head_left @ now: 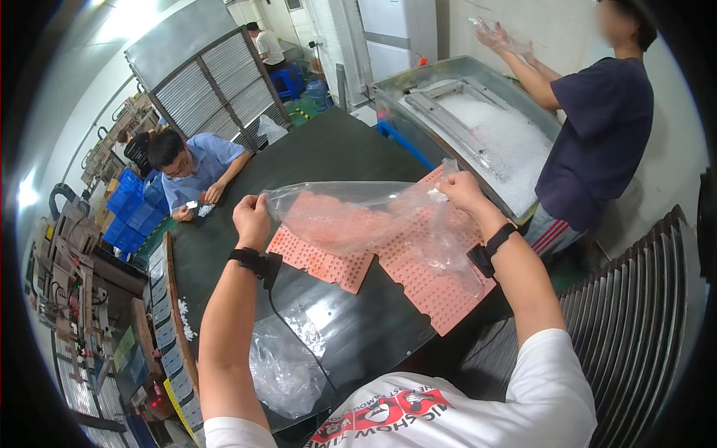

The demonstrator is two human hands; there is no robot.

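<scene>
Over the dark table (321, 145), I have a clear plastic bag (343, 216) drawn out between both hands. Its long axis runs from left to right across the table, with the right end tipped a little toward the table's far side; loose film at that end droops toward the near edge. I can't tell which end is the mouth.

My left hand (252, 221) is closed, thumb and forefinger pinching the bag's left end. The fingers of my right hand (463, 193) are curled and narrow around the gathered film at the other.

Beneath the bag, on the table, lie pink dimpled mats (437, 299); the right one points its long axis from the far side to the near right edge. I can't tell whether film touches them. A crumpled clear bag (284, 366) rests near the table's near edge, and a person in blue (213, 164) leans at its far-left side.
</scene>
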